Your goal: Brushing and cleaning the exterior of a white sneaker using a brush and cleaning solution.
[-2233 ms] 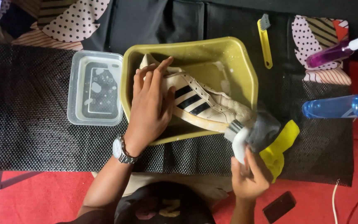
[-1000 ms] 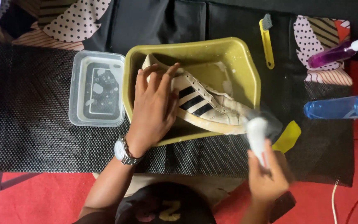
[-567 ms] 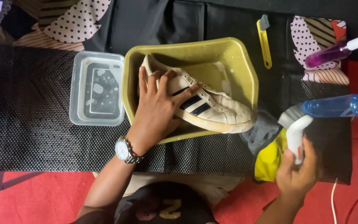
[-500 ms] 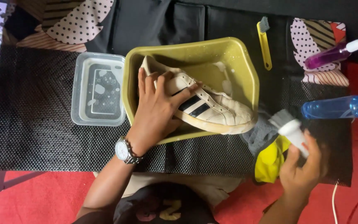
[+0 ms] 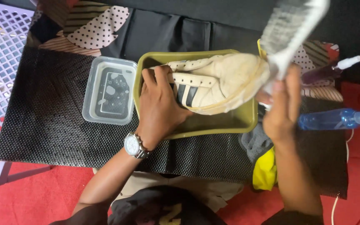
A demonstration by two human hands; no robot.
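- The left hand (image 5: pixel 160 109) is clamping around the heel end of the off-white, black-striped leather sneaker (image 5: pixel 215 83), likely steadying it over the olive plastic basin (image 5: pixel 213 125) so drips are falling inside.
- The right hand (image 5: pixel 283 104) is closing its fingers on the handle of a white bristle brush (image 5: pixel 290 31), which is blurring just beside the sneaker's toe.
- The sneaker is lying tilted between both hands.

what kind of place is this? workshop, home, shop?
Probably a home, with a makeshift shoe-cleaning spot on the floor: a low table topped with black mesh matting on red carpet, patterned fabric cushions behind, and an olive plastic wash basin holding a white striped sneaker.
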